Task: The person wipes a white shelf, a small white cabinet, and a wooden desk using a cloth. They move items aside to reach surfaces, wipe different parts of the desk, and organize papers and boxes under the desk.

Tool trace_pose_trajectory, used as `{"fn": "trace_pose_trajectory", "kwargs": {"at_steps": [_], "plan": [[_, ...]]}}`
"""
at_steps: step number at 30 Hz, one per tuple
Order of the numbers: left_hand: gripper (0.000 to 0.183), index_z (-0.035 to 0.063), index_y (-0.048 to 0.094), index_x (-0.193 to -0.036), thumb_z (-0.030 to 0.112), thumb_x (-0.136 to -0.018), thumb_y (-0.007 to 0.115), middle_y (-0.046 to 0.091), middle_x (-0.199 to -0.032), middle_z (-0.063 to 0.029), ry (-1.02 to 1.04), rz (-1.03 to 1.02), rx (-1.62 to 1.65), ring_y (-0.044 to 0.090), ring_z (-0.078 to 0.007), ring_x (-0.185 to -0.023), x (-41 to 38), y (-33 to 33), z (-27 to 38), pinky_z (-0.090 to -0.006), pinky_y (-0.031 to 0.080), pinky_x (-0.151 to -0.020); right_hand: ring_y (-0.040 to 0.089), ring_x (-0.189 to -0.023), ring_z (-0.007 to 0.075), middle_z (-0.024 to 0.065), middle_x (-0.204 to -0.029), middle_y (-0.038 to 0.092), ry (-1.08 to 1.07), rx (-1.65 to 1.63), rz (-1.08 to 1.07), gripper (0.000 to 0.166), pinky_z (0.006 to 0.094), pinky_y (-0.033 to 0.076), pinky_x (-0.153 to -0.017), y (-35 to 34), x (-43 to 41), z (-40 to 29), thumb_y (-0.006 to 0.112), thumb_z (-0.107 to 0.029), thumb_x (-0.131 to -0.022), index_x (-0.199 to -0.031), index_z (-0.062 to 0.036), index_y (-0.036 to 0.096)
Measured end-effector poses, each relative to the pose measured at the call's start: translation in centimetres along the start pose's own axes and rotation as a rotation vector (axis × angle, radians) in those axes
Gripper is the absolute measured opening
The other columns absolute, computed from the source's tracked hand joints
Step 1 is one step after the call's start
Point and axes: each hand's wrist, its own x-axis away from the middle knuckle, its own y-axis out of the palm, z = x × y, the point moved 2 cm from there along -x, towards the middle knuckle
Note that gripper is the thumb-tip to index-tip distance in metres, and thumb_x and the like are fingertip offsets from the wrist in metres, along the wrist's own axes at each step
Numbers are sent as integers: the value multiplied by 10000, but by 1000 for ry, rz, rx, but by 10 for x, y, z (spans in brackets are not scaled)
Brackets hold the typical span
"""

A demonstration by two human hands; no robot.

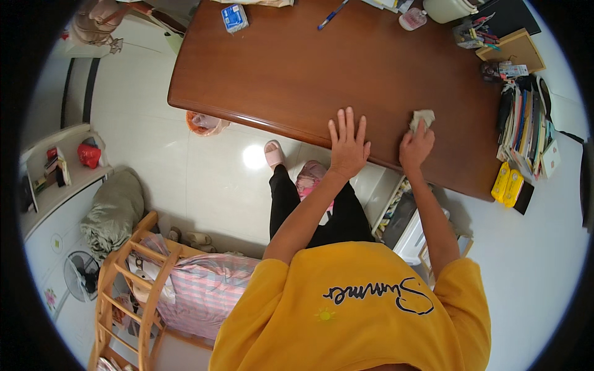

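Note:
A brown wooden desk (287, 69) stretches out before me. My left hand (349, 143) rests flat near its front edge, fingers spread, holding nothing. Farther right, my right hand (416, 146) presses a small beige cloth (423, 119) against the desktop. Part of the cloth shows beyond the fingertips; the rest is hidden under the hand.
A blue packet (235, 18) and a pen (332, 15) lie at the desk's far side. Upright books (524, 130), yellow packs (506, 184) and a pen holder (471, 36) line the right. Below stand a waste bin (204, 123) and a wooden ladder (134, 278).

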Motion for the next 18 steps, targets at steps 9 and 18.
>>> {"fn": "trace_pose_trajectory", "kwargs": {"at_steps": [9, 18], "plan": [[606, -32, 335, -1370, 28, -798, 527, 279, -1437, -269, -367, 248, -8, 261, -442, -1332, 90, -101, -174, -596, 155, -1077, 472, -821, 329, 163, -899, 492, -296, -274, -22, 527, 449, 373, -715, 42, 19, -251, 576, -71, -732, -1249, 5, 511], [494, 9, 520, -1230, -100, -748, 506, 480, -1227, -217, -175, 330, 227, 502, -360, -1101, 41, -116, -120, -432, 419, -930, 483, -880, 344, 167, -908, 500, -207, -376, -2, 460, 449, 416, -776, 4, -43, -210, 575, -45, -742, -1202, -50, 548]]}}
